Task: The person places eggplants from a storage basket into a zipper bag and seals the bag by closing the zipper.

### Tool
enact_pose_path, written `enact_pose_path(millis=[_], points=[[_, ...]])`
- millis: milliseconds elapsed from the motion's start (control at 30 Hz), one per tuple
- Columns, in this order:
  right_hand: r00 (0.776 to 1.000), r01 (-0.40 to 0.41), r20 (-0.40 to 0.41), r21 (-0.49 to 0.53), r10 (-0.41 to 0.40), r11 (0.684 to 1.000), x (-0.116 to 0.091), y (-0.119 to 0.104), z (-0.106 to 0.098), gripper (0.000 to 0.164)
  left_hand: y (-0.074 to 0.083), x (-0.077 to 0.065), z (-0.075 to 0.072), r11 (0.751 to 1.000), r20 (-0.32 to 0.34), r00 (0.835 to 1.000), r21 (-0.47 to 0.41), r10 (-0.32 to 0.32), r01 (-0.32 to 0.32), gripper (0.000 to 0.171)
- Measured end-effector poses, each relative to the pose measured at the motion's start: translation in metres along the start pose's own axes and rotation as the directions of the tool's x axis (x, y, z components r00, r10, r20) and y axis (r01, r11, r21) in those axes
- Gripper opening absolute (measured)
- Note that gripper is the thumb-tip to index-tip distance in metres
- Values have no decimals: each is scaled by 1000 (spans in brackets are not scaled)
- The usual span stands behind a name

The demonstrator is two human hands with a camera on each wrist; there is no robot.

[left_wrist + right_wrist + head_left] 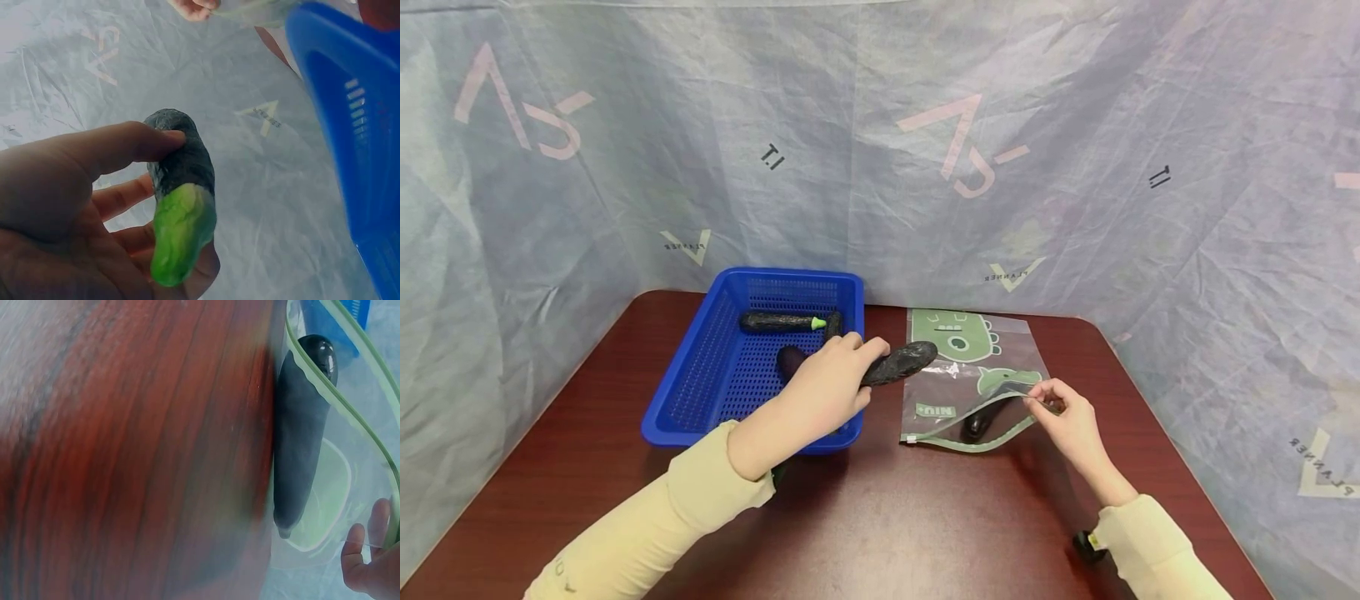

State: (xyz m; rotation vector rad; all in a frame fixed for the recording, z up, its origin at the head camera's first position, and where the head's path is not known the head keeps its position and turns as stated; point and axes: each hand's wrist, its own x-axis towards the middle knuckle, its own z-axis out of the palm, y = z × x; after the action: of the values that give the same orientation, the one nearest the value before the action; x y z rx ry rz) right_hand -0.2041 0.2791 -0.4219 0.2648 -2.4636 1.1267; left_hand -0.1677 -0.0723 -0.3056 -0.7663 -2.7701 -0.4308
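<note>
My left hand [823,379] grips a long, dark, wrinkled eggplant [904,363] by its stem end, raised between the basket and the bag. In the left wrist view, thumb and fingers close round the eggplant [181,165] just behind its bright green stem. My right hand [1071,421] pinches the rim of a clear zip bag [940,387] with green printing and holds its mouth apart. Inside the bag lies a smooth dark eggplant [300,431], its rounded end near the opening.
A blue perforated basket [681,392] stands on the left of the dark red table [895,517]. It holds an eggplant with a green stem [778,322] and other dark ones, partly hidden by my left arm. A printed grey cloth [820,217] hangs behind.
</note>
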Motion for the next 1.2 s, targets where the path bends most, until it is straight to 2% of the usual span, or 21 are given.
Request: enact_pose_path(millis=[167,467,733,1033,1200], points=[[1000,1,0,-7,-1,1000,-2,-18,-3,6,8,0,10,999,-14,999,22,47,-47,44],[1000,7,-4,-1,-7,1000,-2,-20,-2,6,20,2,28,993,-42,993,50,111,-109,44],[1000,-3,-6,-1,3,1000,-2,-17,-1,6,31,4,41,989,23,995,106,97,-99,47],[1000,-5,5,8,5,1000,-2,-21,-1,6,42,8,53,983,-2,995,156,100,-98,46],[1000,0,15,8,0,1000,-1,-22,-2,6,49,10,60,978,6,996,190,89,-89,41]])
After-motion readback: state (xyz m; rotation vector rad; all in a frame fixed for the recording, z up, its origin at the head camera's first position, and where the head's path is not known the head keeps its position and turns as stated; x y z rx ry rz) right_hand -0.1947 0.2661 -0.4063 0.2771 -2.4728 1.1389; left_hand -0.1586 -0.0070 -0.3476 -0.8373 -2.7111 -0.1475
